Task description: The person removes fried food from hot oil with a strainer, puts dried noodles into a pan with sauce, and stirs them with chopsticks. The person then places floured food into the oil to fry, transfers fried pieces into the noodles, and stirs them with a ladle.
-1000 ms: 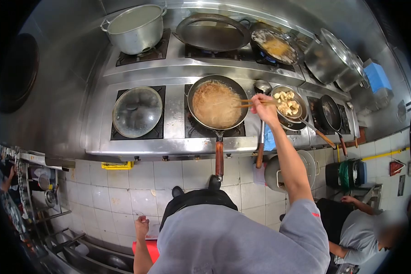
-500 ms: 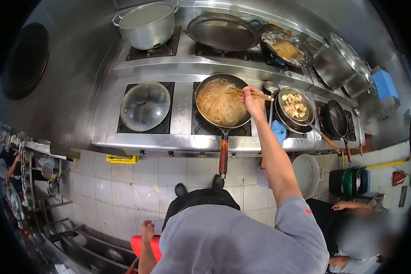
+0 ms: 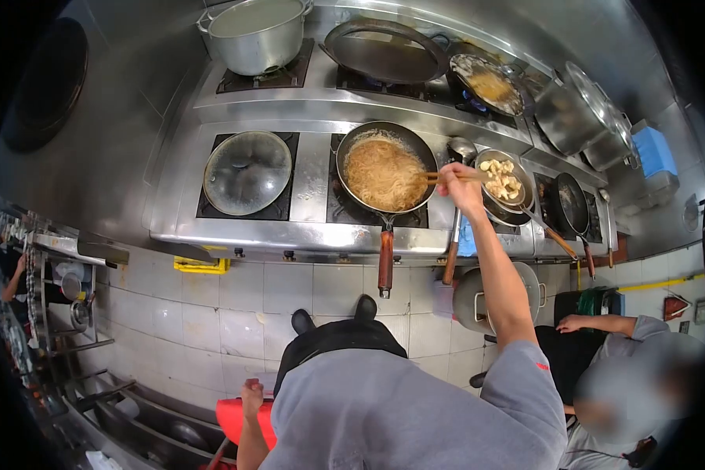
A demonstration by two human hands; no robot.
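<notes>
My right hand (image 3: 462,188) is closed around wooden chopsticks (image 3: 429,178), their tips at the right side of a frying pan (image 3: 381,130). Light brown noodles (image 3: 384,174) fill much of this pan, whose wooden handle (image 3: 385,262) points toward me. Just right of my hand, a strainer with pale chunks (image 3: 503,182) rests over another pan. A ladle (image 3: 462,149) lies between the two pans. Low at my left side, my left hand (image 3: 252,398) has curled fingers, beside something red (image 3: 247,419); what it holds, if anything, is hidden.
A glass-lidded pan (image 3: 248,174) sits on the left burner. Along the back stand a large pot (image 3: 258,39), a dark wok (image 3: 384,51) and a wok with bubbling yellowish food (image 3: 487,82). A big pot (image 3: 478,301) is on the floor. A co-worker's hand (image 3: 573,323) shows at right.
My right hand has moved right with the chopsticks, from over the noodles to the pan's edge. The noodles look more gathered. At right, the co-worker has shifted position.
</notes>
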